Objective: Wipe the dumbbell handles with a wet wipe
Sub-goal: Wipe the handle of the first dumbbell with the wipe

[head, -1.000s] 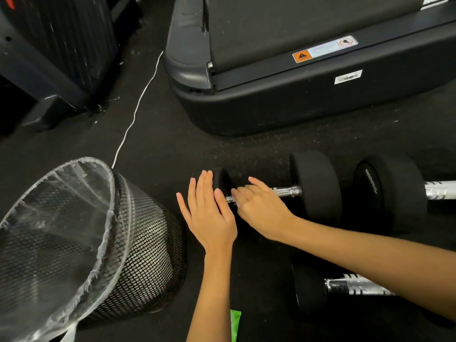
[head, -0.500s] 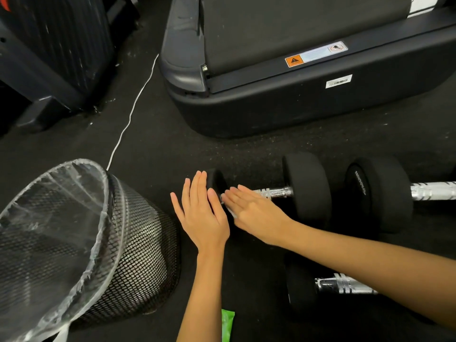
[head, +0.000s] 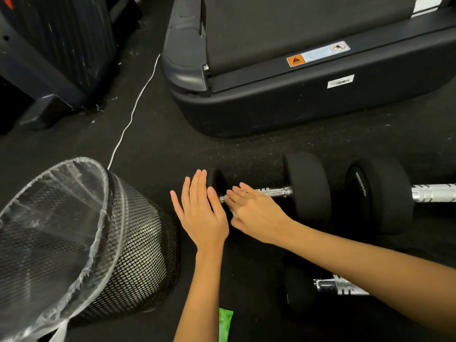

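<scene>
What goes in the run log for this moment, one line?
left hand flat against black dumbbell head | right hand pressing white wet wipe on chrome dumbbell handle

dumbbell heads (head: 307, 186): matt black, rubbery look
handles (head: 276, 192): shiny chromed metal, knurled bands
bin (head: 138, 255): black wire mesh
liner (head: 61, 206): thin clear glossy plastic, crinkled
floor (head: 172, 149): matt black, speckled, rough
treadmill shell (head: 296, 107): smooth dark plastic, semi-matt

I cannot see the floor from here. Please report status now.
Left hand flat against dumbbell end. Right hand presses wet wipe on handle. Nothing blocking.
</scene>
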